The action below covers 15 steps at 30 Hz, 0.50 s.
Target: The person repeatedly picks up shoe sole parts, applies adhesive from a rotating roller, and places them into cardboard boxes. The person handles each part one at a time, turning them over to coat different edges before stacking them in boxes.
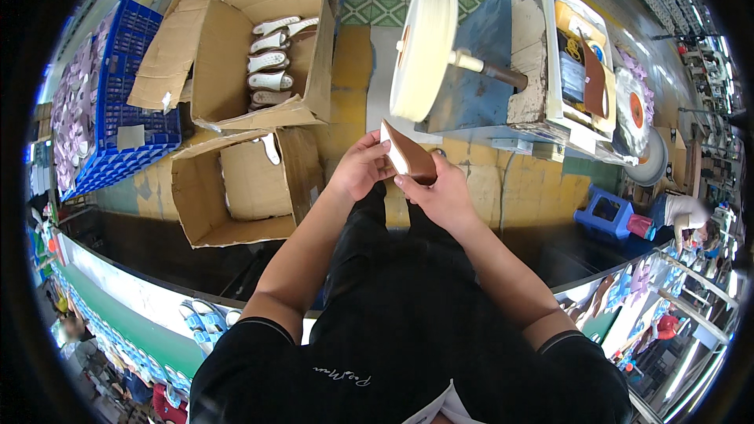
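Note:
A brown shoe sole (413,160) with a white face is held between my two hands, in front of my body. The fingers of my left hand (363,166) close round its left, white side. My right hand (444,193) grips its lower right end, with the thumb at the near edge. Just beyond my hands stands a large cream buffing wheel (425,51) on a metal shaft. The sole is close below the wheel, and a gap shows between them.
At the left, a cardboard box (218,71) holds several white soles (269,61). A nearer box (196,204) has one white piece inside. Blue crates (129,114) stand far left. A blue machine body (475,71) carries a white tray (580,132). A blue stool (603,216) is at right.

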Each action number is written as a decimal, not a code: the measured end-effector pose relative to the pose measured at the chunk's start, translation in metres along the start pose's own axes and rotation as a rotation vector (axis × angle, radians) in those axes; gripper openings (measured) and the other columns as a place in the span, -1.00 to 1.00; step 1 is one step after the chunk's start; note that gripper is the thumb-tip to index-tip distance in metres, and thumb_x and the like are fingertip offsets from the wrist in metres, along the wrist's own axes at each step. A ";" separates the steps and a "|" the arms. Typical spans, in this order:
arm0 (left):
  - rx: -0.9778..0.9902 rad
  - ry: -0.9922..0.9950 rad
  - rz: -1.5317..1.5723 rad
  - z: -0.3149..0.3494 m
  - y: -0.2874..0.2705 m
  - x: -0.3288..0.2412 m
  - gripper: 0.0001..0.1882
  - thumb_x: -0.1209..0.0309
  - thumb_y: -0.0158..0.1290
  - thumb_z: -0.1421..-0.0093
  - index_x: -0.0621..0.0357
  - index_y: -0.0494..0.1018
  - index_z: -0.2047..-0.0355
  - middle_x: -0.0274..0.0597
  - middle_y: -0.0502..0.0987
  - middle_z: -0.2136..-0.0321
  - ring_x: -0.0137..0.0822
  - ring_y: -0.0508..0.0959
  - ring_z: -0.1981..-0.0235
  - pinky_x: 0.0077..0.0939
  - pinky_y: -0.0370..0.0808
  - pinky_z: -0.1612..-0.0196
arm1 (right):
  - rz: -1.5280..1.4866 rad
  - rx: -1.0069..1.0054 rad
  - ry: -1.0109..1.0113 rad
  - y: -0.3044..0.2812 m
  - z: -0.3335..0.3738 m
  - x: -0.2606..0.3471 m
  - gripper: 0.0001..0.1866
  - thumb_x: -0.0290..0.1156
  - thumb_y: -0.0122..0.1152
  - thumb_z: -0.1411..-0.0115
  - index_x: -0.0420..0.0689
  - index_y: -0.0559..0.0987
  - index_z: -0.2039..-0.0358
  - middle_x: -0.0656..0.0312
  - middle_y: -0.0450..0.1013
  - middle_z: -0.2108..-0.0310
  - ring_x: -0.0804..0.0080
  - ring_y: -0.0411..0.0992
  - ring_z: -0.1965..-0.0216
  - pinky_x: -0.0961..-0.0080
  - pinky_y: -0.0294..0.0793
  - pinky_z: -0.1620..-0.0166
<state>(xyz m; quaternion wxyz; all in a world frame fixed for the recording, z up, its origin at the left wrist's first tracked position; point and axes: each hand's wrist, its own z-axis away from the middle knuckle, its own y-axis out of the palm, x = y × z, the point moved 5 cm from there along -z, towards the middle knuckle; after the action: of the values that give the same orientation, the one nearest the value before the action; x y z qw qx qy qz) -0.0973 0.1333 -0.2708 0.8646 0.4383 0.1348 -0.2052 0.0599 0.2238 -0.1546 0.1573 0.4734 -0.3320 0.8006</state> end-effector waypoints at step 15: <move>-0.057 0.141 0.103 -0.046 0.002 -0.007 -0.66 0.39 0.13 -0.59 0.21 0.53 -0.28 -0.23 0.72 -0.03 -0.33 0.70 -0.06 -0.33 0.63 -0.17 | -0.190 -0.086 0.124 0.012 -0.038 -0.002 -0.54 -0.26 0.51 -0.43 -0.43 0.58 -0.04 0.09 0.69 0.35 0.45 0.71 0.46 0.48 0.72 0.38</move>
<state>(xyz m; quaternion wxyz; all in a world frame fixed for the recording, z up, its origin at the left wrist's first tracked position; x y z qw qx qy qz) -0.1055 0.1730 -0.2929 0.8745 0.4333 0.1785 -0.1252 0.0292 0.2415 -0.1733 0.2729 0.4449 -0.3096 0.7948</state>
